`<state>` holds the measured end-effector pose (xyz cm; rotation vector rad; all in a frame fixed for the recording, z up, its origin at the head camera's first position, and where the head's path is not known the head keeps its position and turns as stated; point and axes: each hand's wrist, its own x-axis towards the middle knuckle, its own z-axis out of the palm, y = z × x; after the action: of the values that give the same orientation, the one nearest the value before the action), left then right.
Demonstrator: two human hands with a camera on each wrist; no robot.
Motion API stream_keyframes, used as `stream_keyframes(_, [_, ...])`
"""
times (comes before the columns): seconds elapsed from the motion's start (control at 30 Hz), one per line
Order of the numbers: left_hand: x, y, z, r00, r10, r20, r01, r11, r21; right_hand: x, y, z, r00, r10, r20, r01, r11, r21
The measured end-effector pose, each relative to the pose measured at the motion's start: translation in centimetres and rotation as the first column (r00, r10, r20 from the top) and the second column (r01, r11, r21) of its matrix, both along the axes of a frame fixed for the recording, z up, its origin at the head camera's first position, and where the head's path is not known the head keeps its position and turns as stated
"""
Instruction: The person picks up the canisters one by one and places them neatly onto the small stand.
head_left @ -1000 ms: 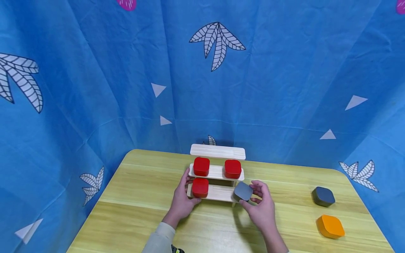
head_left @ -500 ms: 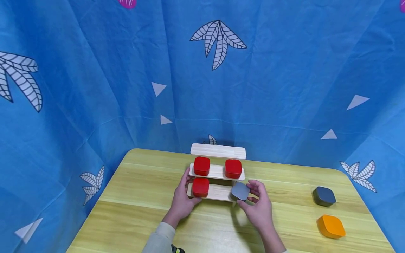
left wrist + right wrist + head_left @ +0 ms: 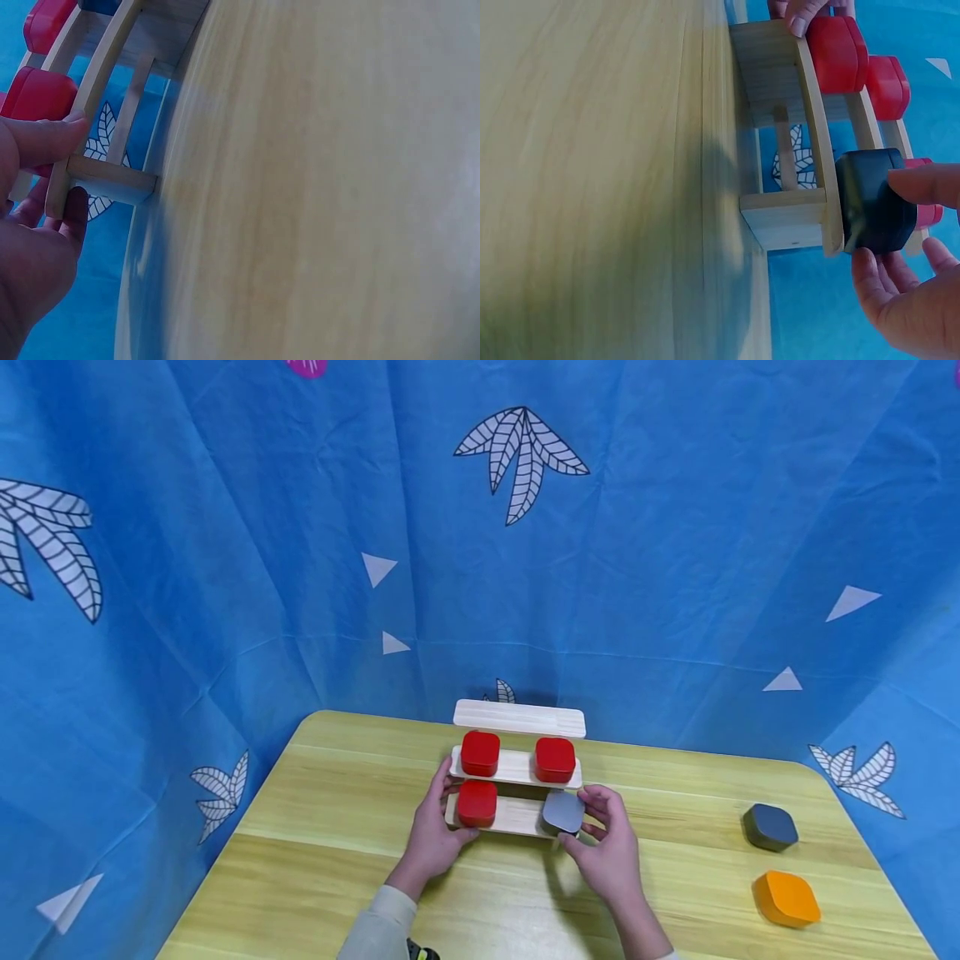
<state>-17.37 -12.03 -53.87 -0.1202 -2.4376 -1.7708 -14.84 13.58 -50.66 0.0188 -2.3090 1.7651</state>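
Note:
A small three-tier wooden shelf (image 3: 517, 817) stands at the table's back. My left hand (image 3: 437, 839) grips the left end of its lowest tier, thumb in front and fingers behind, as the left wrist view shows. Beside that thumb sits a red rounded-square box (image 3: 477, 802). My right hand (image 3: 609, 843) holds a dark grey rounded-square box (image 3: 876, 201) between thumb and fingers, at the right end of the same tier. In the right wrist view its base is right at the board. On the middle tier are two more red boxes, one left (image 3: 480, 753) and one right (image 3: 555, 760).
The top tier (image 3: 519, 717) of the shelf is bare. On the right of the wooden table (image 3: 315, 827) lie another dark grey box (image 3: 770, 827) and an orange box (image 3: 786, 898). A blue patterned curtain (image 3: 480, 568) hangs behind and at the sides.
My right hand has moved slightly left with the dark grey box, which now sits straighter over the lowest tier's right end. My left hand keeps its grip on the shelf.

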Motion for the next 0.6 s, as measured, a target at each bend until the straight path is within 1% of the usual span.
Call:
stream_keyframes(0.13, [-0.06,0.01,-0.04,1.0,0.0,0.002,0.0,1.0,-0.008,0.04,-0.26,0.11,1.0,0.014,-0.017,-0.014,0.999,-0.03])
stream_keyframes(0.37, [-0.07,0.05,0.06,1.0,-0.001,-0.003,0.001,1.0,-0.006,-0.13,-0.7,0.16,0.999,0.023,0.03,-0.021,0.996,-0.082])
stream_keyframes(0.6, [-0.05,0.07,0.04,1.0,0.006,0.015,-0.005,1.0,-0.013,-0.19,-1.01,0.17,0.999,0.036,0.036,-0.032,0.994,-0.102])
